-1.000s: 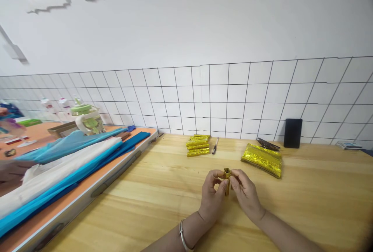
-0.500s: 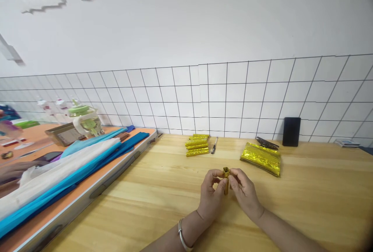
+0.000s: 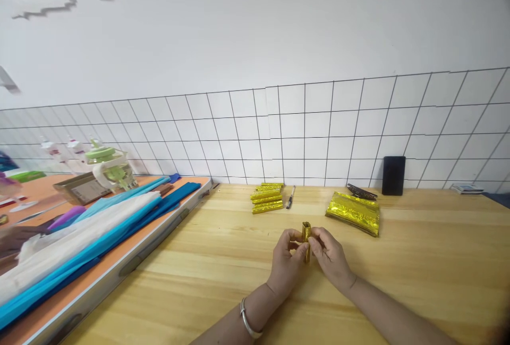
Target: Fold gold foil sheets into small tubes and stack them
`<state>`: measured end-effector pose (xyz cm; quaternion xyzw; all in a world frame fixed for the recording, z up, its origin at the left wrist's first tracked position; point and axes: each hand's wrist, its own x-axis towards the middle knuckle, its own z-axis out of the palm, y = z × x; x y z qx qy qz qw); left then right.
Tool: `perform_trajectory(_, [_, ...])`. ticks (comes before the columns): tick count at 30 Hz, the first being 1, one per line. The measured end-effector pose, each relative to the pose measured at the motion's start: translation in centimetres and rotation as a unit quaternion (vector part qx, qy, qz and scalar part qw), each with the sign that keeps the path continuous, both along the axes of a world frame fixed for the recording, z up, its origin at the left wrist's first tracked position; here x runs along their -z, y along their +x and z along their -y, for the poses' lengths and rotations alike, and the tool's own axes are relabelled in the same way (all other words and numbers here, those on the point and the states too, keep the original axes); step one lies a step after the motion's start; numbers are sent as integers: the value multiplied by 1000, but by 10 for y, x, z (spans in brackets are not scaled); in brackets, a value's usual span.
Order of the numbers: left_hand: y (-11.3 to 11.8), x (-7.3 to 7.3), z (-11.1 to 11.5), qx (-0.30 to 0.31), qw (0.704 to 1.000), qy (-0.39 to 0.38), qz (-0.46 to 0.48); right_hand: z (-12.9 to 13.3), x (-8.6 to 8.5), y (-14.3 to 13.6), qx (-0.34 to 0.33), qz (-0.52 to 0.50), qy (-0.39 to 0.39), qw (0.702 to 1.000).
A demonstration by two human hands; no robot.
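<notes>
A small gold foil tube [image 3: 306, 229] stands upright between my hands over the wooden table. My left hand [image 3: 287, 259] pinches it from the left, thumb in front. From the right, the thumb and fingers of my right hand [image 3: 329, 254] close on the same tube. Its top end is open, and my fingertips cover much of its middle. Farther back lies a pile of gold foil rolls [image 3: 266, 199], with a pen [image 3: 290, 198] beside it. A flat stack of gold foil [image 3: 354, 214] lies beyond my right hand.
A dark crumpled strip [image 3: 361, 192] lies behind the foil stack, and a black tablet-like slab [image 3: 393, 176] leans on the tiled wall. On the orange table at left are blue and white crepe rolls [image 3: 119, 228], a green-lidded jug [image 3: 109, 167] and another person's hand [image 3: 18, 241].
The view has shifted slightly. My right thumb has moved up a little on the tube's front. At left, the other person's hand has moved and a purple piece now shows more.
</notes>
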<state>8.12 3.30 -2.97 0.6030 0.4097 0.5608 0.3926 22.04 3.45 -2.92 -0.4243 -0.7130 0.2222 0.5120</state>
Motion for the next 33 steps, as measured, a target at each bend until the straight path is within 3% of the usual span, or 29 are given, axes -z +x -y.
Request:
perform_trajectory(12, [0, 2, -1, 9, 1000, -5, -12, -5, 8, 1, 9, 28, -3, 1000])
perform_trajectory(22, [-19, 14, -23, 94, 995, -29, 4, -10, 15, 0, -7, 88, -39, 995])
perform_trajectory(27, [-31, 19, -35, 150, 987, -56, -20, -10, 16, 1, -2, 119, -52, 992])
perform_trajectory(33, [-38, 20, -40, 175, 981, -66, -50, -9, 16, 1, -1, 140, -54, 989])
